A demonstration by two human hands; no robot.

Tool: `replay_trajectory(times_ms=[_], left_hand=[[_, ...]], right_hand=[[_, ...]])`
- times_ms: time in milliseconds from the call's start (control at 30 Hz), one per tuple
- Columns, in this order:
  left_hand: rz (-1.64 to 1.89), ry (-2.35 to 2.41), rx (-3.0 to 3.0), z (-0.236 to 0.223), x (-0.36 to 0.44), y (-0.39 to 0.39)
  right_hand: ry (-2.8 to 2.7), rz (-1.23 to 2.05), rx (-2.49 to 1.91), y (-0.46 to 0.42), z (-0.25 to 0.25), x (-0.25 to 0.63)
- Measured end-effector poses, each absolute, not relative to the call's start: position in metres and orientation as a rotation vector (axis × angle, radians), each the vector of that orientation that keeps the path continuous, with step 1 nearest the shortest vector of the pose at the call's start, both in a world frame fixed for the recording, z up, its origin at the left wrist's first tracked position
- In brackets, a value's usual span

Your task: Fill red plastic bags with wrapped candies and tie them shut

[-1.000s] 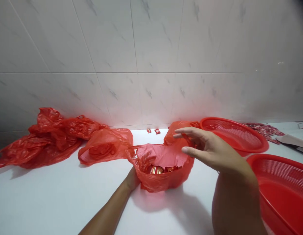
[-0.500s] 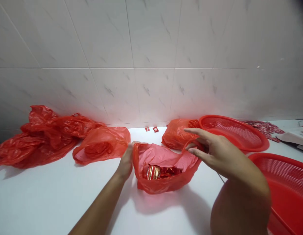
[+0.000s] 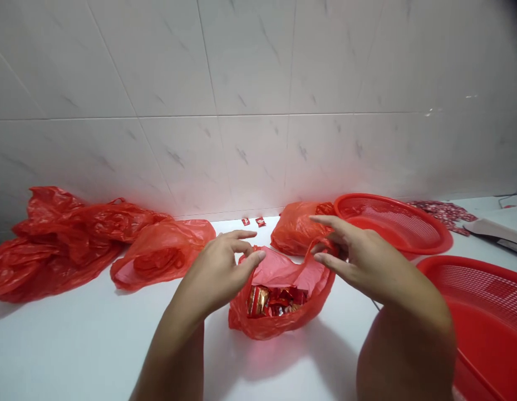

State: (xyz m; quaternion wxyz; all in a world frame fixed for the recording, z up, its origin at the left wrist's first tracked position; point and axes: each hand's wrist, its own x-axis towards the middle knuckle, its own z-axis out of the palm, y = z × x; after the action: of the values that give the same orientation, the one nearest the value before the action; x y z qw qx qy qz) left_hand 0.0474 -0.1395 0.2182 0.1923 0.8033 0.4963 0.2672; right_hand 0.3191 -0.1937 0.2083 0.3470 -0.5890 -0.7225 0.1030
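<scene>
A red plastic bag [image 3: 279, 326] sits on the white counter [image 3: 74, 345] in front of me, its mouth open. Inside lie several small sweets in red and gold wrappers [image 3: 271, 299]. My left hand [image 3: 218, 270] is at the bag's left rim, thumb and fingers pinched on the plastic. My right hand [image 3: 358, 259] grips the right rim, with a loop of the bag caught between its fingers and its index finger stretched out above.
Crumpled red bags [image 3: 58, 239] and a flatter one [image 3: 158, 256] lie to the left. A filled red bag [image 3: 298, 228] sits behind, and two loose sweets [image 3: 252, 221] lie by the tiled wall. Two red mesh baskets [image 3: 392, 223] [image 3: 487, 312] stand right, with scattered wrappers [image 3: 444, 210] and a white object [image 3: 496, 229].
My left hand rose from beside the bag's lower left to its left rim. My right hand came down and took the right rim. The bag's mouth spread open, showing the sweets.
</scene>
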Motion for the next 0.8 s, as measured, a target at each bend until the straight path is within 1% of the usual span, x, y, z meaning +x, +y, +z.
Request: replay_trajectory(times_ms=[67, 200, 267, 333, 433, 533, 700, 733, 800], left_hand=[[0.941, 1.282, 2.139, 0.221, 0.047, -0.137], [1.371, 1.041, 1.783, 0.220, 0.042, -0.127], [1.537, 0.953, 1.602, 0.218, 0.042, -0.124], [1.616, 0.907, 1.501, 0.216, 0.045, -0.123], [1.594, 0.895, 1.483, 0.216, 0.050, -0.124], [1.548, 0.872, 1.507, 0.216, 0.051, -0.123], [1.471, 0.866, 1.538, 0.213, 0.051, -0.122], [1.473, 0.879, 1.544, 0.212, 0.051, -0.122], [1.474, 0.903, 1.570, 0.213, 0.052, -0.123]], right_hand=[[-1.774, 0.257, -1.503, -0.192, 0.208, 0.322], [-1.538, 0.330, -1.282, -0.190, 0.208, 0.329], [-1.466, 0.302, -1.320, -0.190, 0.208, 0.331], [-1.458, 0.252, -1.442, -0.188, 0.207, 0.332], [-1.507, 0.276, -1.486, -0.183, 0.206, 0.332], [-1.517, 0.496, -1.244, -0.175, 0.205, 0.329], [-1.387, 1.228, -0.679, -0.151, 0.197, 0.310], [-1.350, 1.317, -0.606, -0.146, 0.195, 0.305], [-1.290, 1.387, -0.507, -0.139, 0.191, 0.295]])
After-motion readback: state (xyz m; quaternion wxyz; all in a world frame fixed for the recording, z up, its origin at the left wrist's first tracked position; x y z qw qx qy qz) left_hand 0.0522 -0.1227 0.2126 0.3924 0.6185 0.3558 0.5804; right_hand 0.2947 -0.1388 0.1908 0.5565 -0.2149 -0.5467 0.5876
